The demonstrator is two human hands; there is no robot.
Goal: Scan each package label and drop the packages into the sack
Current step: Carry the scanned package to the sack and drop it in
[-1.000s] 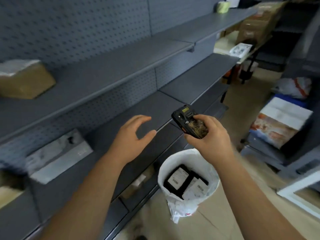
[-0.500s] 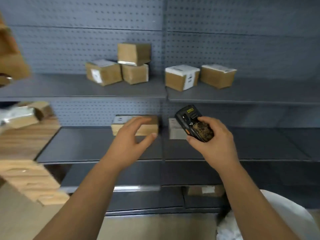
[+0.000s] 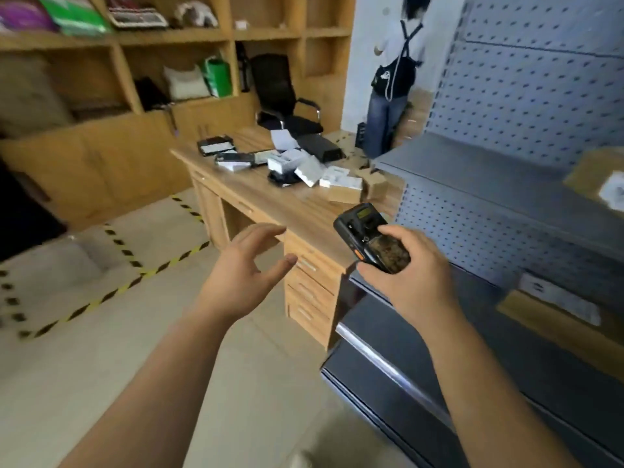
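My right hand (image 3: 413,278) grips a black handheld scanner (image 3: 371,241), its small screen facing up, held over the near corner of a wooden desk (image 3: 256,194). My left hand (image 3: 243,271) hangs empty in the air left of it, fingers spread and relaxed. Several small packages (image 3: 310,170), white, black and brown, lie in a pile on the desk's far end. On the grey metal shelves (image 3: 472,170) to the right lie a cardboard box (image 3: 601,180) with a white label and a flat brown parcel (image 3: 553,305). The sack is out of view.
A person (image 3: 393,72) with a black backpack stands at the far wall beyond the desk. A black office chair (image 3: 283,96) sits behind the desk, before wooden wall shelving (image 3: 135,38). Yellow-black tape (image 3: 111,288) marks the tiled floor at left.
My view has swung left, from the sack and grey shelves to the desk and room. Both hands keep the same pose, the right still holding the scanner.
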